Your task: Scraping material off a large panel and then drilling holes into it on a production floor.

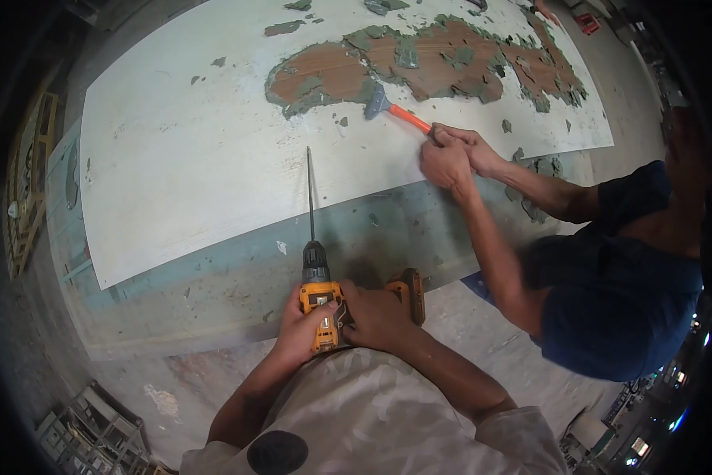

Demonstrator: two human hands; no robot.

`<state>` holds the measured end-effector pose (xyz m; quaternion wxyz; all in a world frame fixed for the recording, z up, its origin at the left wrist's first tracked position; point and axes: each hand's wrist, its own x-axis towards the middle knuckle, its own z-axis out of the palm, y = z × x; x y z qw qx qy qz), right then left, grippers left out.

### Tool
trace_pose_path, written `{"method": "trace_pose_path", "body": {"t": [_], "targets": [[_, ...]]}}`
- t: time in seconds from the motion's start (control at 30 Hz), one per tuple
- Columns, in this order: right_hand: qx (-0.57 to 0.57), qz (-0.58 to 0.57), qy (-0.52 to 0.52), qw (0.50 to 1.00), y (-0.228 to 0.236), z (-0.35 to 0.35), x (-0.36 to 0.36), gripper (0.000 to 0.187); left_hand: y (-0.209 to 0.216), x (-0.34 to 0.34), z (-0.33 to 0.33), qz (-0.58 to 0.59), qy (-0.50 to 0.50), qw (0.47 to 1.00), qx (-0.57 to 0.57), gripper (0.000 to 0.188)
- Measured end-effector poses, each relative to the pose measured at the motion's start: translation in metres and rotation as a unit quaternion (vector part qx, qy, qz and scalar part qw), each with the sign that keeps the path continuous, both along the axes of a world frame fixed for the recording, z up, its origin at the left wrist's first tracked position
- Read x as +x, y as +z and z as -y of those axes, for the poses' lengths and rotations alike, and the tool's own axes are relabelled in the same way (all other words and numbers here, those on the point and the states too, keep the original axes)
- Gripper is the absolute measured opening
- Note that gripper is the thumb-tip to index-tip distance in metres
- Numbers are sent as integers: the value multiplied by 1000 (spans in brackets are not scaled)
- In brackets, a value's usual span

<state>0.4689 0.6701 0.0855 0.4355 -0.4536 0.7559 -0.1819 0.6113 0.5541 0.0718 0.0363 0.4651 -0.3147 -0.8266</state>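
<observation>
Drill (pixel 322 298): yellow-and-black body, dark chuck (pixel 316 261) (long, thin bit (pixel 310 190) fitted).

Over at the far left, a yellow slatted wooden frame (pixel 30 178) is lying or leaning, I can't tell which. Nearer me, a grey barred rack (pixel 95 431) is standing beside a pale, ragged blotch (pixel 163 400) that is marking the grey concrete floor (pixel 483 331). A small red object (pixel 587 23) is sitting at the upper right; small bright lights (pixel 680 419) are glowing at the lower right.
</observation>
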Motion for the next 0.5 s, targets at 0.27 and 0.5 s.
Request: {"method": "trace_pose_path", "body": {"t": [0.27, 0.5], "targets": [[9, -20, 9, 1000, -5, 42, -12, 61, -8, -14, 42, -7, -10, 999, 35, 39], [51, -22, 17, 998, -3, 44, -8, 57, -29, 0, 30, -14, -18, 1000, -9, 36]]}}
